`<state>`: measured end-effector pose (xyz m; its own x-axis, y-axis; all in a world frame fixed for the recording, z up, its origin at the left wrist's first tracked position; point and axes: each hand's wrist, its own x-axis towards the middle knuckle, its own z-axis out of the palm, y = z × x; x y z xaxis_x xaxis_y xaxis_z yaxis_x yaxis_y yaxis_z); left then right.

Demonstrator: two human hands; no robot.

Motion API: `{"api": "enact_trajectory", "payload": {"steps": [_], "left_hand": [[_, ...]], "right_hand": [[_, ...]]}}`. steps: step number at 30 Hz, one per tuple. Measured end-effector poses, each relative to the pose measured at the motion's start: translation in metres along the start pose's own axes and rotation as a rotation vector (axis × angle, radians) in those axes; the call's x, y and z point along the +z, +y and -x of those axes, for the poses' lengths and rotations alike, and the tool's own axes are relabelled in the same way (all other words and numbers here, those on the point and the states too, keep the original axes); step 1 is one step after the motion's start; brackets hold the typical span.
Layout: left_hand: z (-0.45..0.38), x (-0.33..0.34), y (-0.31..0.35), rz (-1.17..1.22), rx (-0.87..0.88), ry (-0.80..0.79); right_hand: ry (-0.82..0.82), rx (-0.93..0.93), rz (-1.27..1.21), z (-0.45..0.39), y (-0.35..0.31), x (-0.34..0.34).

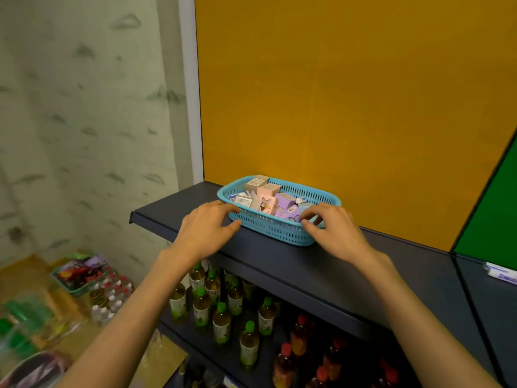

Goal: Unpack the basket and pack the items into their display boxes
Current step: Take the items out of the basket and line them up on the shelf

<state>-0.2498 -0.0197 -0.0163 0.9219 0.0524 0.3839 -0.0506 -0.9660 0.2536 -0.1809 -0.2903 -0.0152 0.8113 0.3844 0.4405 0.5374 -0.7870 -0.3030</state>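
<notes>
Our hands at the basket, centre frame.
Our left hand (205,228) and right hand (333,229) curl loosely against both ends of the slotted blue plastic basket (272,226) of small cartons (267,196) on the dark shelf (307,264), gripping nothing.

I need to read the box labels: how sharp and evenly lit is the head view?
Head view: the basket and small boxes are soft, their print unreadable; lower-left floor goods smear with blur; wide-angle bends the shelf edge; a bright patch on the yellow panel, no harsh glare.

Dark shelf (307,275) against orange wall panel (335,93); blurred floor, perhaps wooden.
</notes>
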Motion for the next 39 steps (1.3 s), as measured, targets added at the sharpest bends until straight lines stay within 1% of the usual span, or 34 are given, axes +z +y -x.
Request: {"api": "enact_trajectory", "payload": {"steps": [5,8,13,15,20,23,28,31,35,37,39], "left_hand": [[-0.030,0.003,-0.027,0.040,0.023,-0.010],[-0.055,0.010,-0.037,0.047,0.066,-0.020],[-0.105,0.022,-0.049,0.052,0.129,-0.072],[-0.125,0.026,-0.052,0.042,0.164,-0.105],[-0.170,0.044,-0.059,-0.030,0.263,-0.266],[-0.189,0.057,-0.066,-0.008,0.306,-0.377],[-0.213,0.071,-0.076,0.061,0.398,-0.532],[-0.224,0.071,-0.077,-0.002,0.464,-0.611],[-0.231,0.068,-0.071,-0.118,0.569,-0.624],[-0.234,0.068,-0.073,-0.105,0.589,-0.617],[-0.236,0.071,-0.078,-0.042,0.588,-0.595]], "right_hand": [[0.009,0.007,0.041,-0.033,-0.009,0.015],[0.019,0.022,0.052,-0.056,-0.006,0.024],[0.019,0.066,0.067,-0.092,0.002,0.038],[-0.007,0.079,0.079,-0.103,0.005,0.043],[-0.066,0.085,0.098,-0.127,0.005,0.055],[-0.122,0.091,0.108,-0.136,0.006,0.063],[-0.265,0.179,0.183,-0.144,0.009,0.067],[-0.320,0.233,0.217,-0.150,0.009,0.071],[-0.352,0.281,0.176,-0.153,0.008,0.076],[-0.353,0.306,0.113,-0.153,0.007,0.076],[-0.335,0.332,0.000,-0.152,0.002,0.072]]}}
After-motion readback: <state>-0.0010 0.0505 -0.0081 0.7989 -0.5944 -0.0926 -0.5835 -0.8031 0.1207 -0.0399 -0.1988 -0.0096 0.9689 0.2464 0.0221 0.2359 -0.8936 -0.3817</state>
